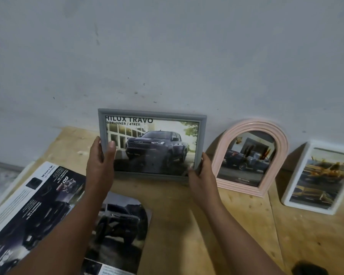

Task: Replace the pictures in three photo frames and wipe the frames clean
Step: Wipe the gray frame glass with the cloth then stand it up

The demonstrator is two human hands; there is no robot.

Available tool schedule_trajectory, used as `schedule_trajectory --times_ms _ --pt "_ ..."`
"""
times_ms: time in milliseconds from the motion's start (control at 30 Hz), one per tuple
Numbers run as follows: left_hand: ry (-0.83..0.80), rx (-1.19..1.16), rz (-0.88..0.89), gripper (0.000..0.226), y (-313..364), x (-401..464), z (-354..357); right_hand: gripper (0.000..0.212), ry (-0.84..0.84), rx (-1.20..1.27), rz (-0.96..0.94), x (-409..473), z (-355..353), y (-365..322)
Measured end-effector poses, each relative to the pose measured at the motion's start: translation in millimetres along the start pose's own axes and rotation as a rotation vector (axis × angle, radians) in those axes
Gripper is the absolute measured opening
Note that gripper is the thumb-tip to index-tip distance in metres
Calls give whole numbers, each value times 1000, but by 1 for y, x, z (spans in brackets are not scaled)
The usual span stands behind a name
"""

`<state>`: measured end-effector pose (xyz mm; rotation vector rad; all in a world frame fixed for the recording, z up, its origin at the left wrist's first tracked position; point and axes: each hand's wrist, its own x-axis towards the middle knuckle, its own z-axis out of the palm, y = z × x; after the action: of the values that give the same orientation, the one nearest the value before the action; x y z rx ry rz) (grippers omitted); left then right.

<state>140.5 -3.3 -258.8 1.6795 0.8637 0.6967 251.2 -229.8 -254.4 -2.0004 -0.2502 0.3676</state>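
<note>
My left hand (100, 165) grips the left edge of the grey frame (152, 115): the thumb lies over the front glass and the fingers curl behind the moulding. My right hand (202, 171) holds the same frame at its lower right corner, fingers wrapped round the edge. The grey frame stands upright at the back of the wooden worktop (187, 225), close against the pale wall (167, 46); I cannot tell whether its bottom edge rests on the wood. It holds a picture of a dark pickup truck under the heading "HILUX TRAVO".

Just beside it to the right, the pink arched frame (284, 143) leans against the wall and shows a dark truck picture. Further right, apart from it, the white frame (292, 193) also leans back and carries a picture in yellow tones.

A loose truck picture (125, 225) lies flat on the worktop beneath my left forearm. To its left an open brochure (38, 195) lies flat, overhanging the left edge of the worktop. A dark object (310, 268) sits at the lower right edge of view; it is too cropped to identify.
</note>
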Motion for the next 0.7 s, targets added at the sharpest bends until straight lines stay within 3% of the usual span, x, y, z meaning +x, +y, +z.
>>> schedule_trajectory --times_ms 133,300,500,600,700 --pt "-39 -54 -23 100 1 18 1 57 44 97 -2 12 12 3" --pt "-127 8 20 52 10 23 10 66 14 156 24 22 19 5" --pt "-116 32 -45 95 -6 13 5 83 -17 136 28 12 17 7" --pt "-58 117 38 105 -9 -14 15 76 26 172 39 -16 8 13" --pt "-38 171 241 80 -11 -53 37 61 76 255 64 -54 -13 31"
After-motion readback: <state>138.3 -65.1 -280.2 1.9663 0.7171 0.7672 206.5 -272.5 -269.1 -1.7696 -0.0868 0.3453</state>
